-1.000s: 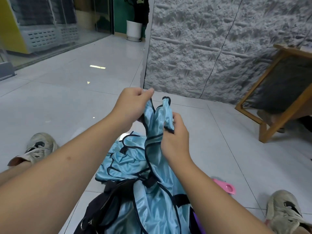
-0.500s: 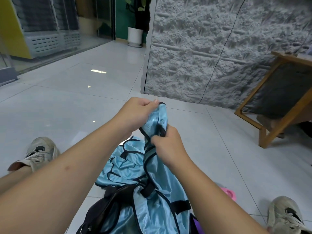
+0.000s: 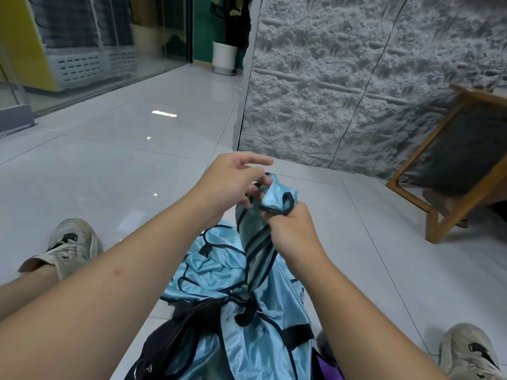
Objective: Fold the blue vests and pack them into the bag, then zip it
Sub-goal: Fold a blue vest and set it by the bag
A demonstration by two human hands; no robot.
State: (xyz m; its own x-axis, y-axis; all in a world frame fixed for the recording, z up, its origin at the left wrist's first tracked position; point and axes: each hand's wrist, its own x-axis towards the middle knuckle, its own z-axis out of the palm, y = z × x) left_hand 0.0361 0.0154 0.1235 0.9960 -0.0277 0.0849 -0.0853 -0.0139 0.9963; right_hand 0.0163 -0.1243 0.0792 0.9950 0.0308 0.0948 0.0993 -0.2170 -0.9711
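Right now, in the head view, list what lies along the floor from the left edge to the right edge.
Left shoe → pile of blue vests → vest strap held up in the right hand → wooden chair frame → right shoe.

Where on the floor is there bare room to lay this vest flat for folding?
Bare tile lies between the left shoe and the vest pile, and between the pile and the wooden chair. Between the legs it is crowded: the pile, the black bag, and the held vest, which the right hand grips.
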